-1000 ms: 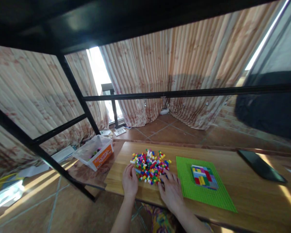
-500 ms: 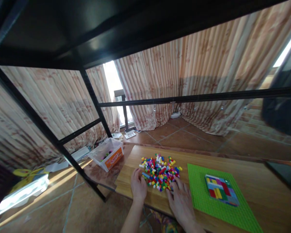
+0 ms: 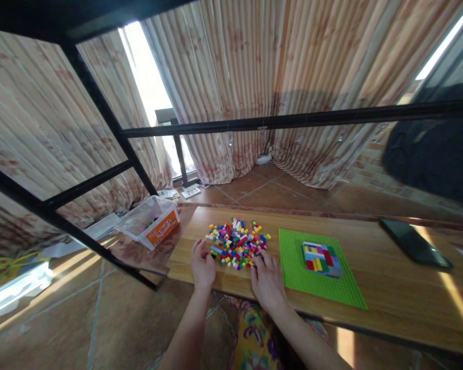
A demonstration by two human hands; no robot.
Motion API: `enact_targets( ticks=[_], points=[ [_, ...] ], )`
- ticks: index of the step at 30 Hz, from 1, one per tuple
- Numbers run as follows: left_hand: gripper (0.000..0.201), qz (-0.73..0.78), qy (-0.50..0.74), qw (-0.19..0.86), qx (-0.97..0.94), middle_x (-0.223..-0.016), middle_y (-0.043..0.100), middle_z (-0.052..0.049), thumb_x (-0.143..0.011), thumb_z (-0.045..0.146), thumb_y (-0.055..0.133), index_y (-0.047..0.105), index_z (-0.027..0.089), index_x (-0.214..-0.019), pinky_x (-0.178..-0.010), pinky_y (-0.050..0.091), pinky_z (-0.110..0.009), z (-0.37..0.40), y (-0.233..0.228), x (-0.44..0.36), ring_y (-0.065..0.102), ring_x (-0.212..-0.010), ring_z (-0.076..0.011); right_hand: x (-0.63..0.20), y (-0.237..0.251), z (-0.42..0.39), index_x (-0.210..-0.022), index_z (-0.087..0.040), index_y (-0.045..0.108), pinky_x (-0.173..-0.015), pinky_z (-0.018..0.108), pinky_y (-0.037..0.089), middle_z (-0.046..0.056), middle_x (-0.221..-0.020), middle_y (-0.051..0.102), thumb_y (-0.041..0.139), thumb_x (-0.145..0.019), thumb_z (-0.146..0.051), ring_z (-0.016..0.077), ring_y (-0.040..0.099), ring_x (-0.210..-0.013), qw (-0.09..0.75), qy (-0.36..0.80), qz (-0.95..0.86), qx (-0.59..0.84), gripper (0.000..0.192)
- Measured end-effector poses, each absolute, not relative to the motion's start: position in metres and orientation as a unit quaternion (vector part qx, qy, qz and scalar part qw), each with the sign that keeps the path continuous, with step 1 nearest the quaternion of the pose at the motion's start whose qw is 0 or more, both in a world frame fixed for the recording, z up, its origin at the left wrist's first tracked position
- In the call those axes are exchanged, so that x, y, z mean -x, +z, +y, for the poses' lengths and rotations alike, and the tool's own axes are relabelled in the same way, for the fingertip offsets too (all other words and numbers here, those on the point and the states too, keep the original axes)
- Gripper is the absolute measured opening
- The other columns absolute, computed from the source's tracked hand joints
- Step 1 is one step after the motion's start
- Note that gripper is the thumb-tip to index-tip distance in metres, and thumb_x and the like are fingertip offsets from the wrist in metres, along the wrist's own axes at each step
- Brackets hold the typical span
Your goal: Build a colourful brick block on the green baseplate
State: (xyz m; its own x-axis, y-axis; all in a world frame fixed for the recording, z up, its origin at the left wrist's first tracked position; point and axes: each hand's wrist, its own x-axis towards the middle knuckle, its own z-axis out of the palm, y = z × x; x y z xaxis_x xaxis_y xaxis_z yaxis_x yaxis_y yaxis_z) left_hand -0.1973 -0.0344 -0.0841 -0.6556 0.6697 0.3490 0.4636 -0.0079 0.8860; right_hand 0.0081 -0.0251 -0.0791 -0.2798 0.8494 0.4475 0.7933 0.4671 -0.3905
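A heap of small coloured bricks (image 3: pixel 237 243) lies on the wooden table (image 3: pixel 386 288). My left hand (image 3: pixel 202 265) rests flat at the heap's left edge, fingers apart and touching the nearest bricks. My right hand (image 3: pixel 268 277) lies at the heap's lower right edge, fingers spread onto the bricks. Neither hand visibly holds a brick. To the right lies a green baseplate (image 3: pixel 293 267) with a patch of mixed-colour bricks (image 3: pixel 321 258) built on it.
A clear plastic box with an orange label (image 3: pixel 150 228) stands on a lower surface to the left. A dark flat tablet (image 3: pixel 413 242) lies at the table's right. Black metal frame bars (image 3: pixel 285 121) cross the view above. Curtains hang behind.
The view has shifted and tilted. Both hands stay at the brick heap's near edge, in much the same pose.
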Motion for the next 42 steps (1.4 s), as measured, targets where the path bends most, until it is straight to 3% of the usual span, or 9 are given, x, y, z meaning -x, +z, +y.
enact_targets(
  ticks=[11,42],
  points=[
    [0.031,0.665,0.629,0.123,-0.384,-0.133,0.051,-0.012,-0.080,0.012,0.050,0.062,0.018,-0.107,-0.090,0.055,-0.033,-0.0361,-0.0857,0.1985,0.062,-0.106,-0.0178,-0.0100,-0.0842,-0.0230,-0.096,-0.022,0.063,-0.092,0.046,0.042,0.012,-0.128,0.055,0.044,-0.087,-0.019,0.0275,0.051,-0.111,0.317,0.033,-0.804,0.502,0.022],
    [0.031,0.629,0.676,0.153,-0.352,-0.131,0.050,-0.012,-0.073,0.013,0.060,0.065,0.018,-0.103,-0.089,0.054,-0.035,-0.0343,-0.0887,0.2003,0.063,-0.099,-0.0181,-0.0112,-0.0827,-0.0235,-0.094,-0.019,0.064,-0.097,0.045,0.042,0.013,-0.128,0.054,0.044,-0.091,-0.020,0.0264,0.049,-0.118,0.340,0.074,-0.792,0.502,0.020]
  ],
)
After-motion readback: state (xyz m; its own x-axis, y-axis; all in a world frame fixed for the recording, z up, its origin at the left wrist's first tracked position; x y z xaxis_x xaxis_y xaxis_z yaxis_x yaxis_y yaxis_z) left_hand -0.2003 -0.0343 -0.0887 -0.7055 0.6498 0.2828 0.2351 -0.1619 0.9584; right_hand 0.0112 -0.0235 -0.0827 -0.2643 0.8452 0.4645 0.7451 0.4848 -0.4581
